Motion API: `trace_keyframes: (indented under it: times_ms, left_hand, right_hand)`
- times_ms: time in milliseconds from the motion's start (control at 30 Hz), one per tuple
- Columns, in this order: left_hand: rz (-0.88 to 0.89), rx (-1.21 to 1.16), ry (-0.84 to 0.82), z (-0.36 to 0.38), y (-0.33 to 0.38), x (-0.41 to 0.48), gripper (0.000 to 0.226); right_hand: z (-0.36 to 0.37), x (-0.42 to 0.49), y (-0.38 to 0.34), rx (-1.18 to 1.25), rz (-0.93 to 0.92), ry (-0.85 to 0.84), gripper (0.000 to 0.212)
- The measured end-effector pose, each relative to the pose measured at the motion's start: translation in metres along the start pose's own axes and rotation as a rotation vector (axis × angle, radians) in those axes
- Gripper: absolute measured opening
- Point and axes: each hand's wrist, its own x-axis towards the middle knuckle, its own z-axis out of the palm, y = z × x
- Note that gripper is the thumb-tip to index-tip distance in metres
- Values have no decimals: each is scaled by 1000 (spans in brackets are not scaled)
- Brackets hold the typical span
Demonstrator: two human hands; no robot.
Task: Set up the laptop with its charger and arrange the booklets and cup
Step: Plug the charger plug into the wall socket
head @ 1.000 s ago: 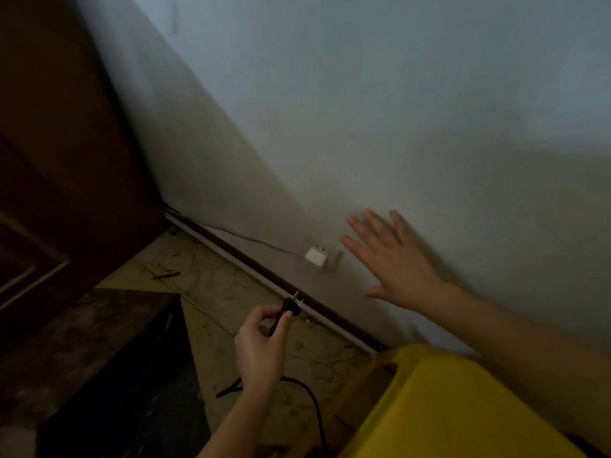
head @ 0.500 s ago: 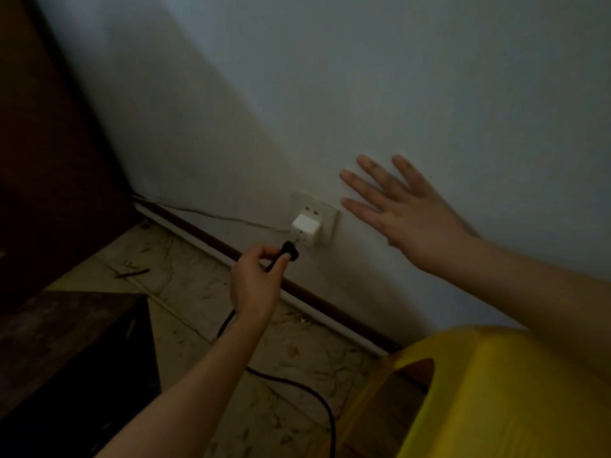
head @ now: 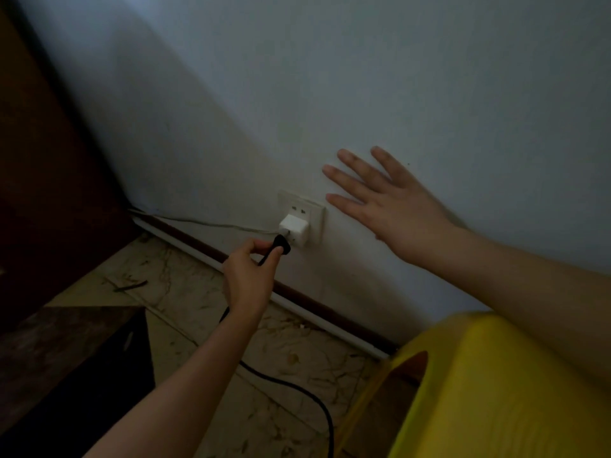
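A dim corner of a room: a pale wall (head: 363,77) takes up most of the scene, meeting a marbled tile floor (head: 205,302) along a dark skirting board (head: 324,310), with a dark wooden door (head: 39,160) at the far left. A yellow plastic chair (head: 496,391) stands low at the right and a dark wooden cabinet (head: 66,358) at the lower left. The person's right hand (head: 393,209) lies flat and wide open against the wall, fingers spread, holding nothing, just to the right of a white wall socket (head: 314,209). The left hand (head: 248,276) is closed in a pinch on the black charger plug (head: 281,246), which sits just below a white adapter (head: 294,228) already seated in the socket; whether the plug touches the adapter cannot be told. The charger's black cable (head: 297,388) trails from the hand across the floor. A thin pale wire (head: 205,223) runs leftward from the adapter along the wall.
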Motion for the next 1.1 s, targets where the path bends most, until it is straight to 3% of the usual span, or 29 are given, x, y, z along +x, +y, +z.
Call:
trace_keyframes:
  times_ms: [467, 700, 1100]
  left_hand:
    - [34, 9, -12, 4, 1, 7, 9]
    - [204, 230, 8, 8, 1, 14, 12]
    - [142, 149, 43, 15, 5, 13, 12]
  right_hand:
    - [2, 1, -3, -76, 26, 13, 83]
    - [-1, 1, -2, -67, 24, 17, 79]
    - [0, 2, -4, -37, 29, 28, 72]
